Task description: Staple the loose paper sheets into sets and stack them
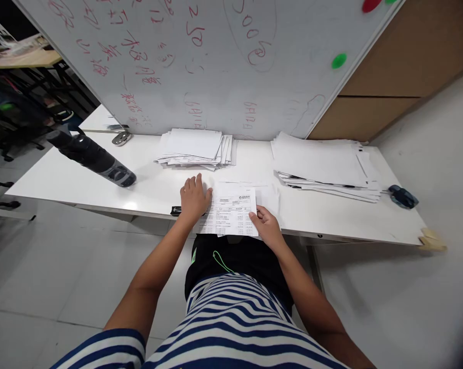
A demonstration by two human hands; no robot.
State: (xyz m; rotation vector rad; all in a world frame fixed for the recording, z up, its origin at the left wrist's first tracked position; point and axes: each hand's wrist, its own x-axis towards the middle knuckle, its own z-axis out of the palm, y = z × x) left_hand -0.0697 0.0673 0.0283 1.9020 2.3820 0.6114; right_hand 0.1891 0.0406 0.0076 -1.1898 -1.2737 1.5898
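A printed sheet (pixel 231 212) lies at the front edge of the white table (pixel 154 189), over other papers (pixel 272 197). My left hand (pixel 195 197) rests at the sheet's left side with its fingers apart, gripping nothing. At the right edge of the sheet, my right hand (pixel 265 223) pinches it between thumb and fingers. A black object (pixel 176 210) sits just left of my left hand, partly hidden by it. Behind the hands are two paper stacks, a smaller one (pixel 195 146) at the centre and a larger one (pixel 323 164) to the right.
A dark bottle (pixel 96 159) stands on the left part of the table, near a grey mouse (pixel 121 138). A whiteboard (pixel 216 77) with red writing rises behind the table. Dark glasses (pixel 403 197) lie at the right end, by the wall.
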